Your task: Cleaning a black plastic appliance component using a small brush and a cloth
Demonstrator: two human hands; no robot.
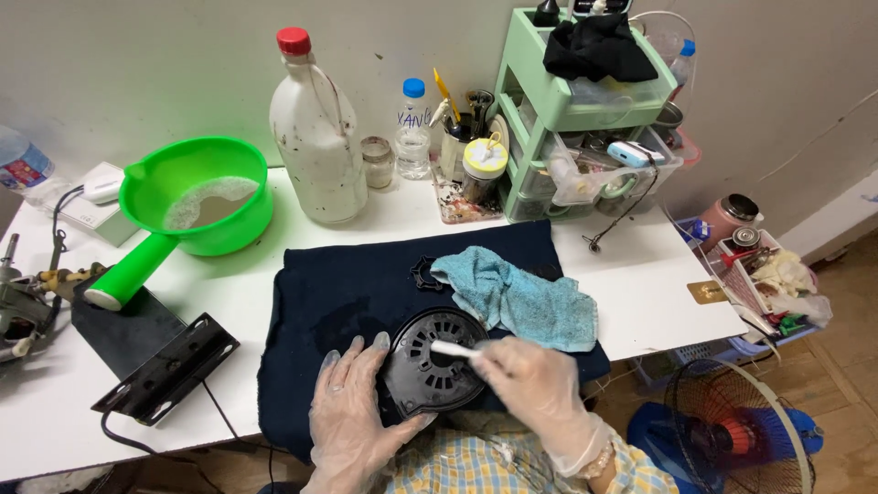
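Note:
A round black slotted plastic cover (432,359) lies on a dark blue cloth (357,293) at the table's near edge. My left hand (352,412), in a clear glove, rests flat on the cover's left rim and steadies it. My right hand (535,384), also gloved, pinches a small white swab-like stick (455,349) whose tip touches the cover near its centre. A crumpled light blue towel (517,297) lies just behind the cover, next to a small black ring-shaped part (424,272).
A green ladle-shaped basin (197,197) with foamy water and a large cloudy red-capped bottle (315,137) stand behind. A green drawer rack (585,119), jars, a water bottle, a black bracket (169,366), a fan (736,430) on the floor at right.

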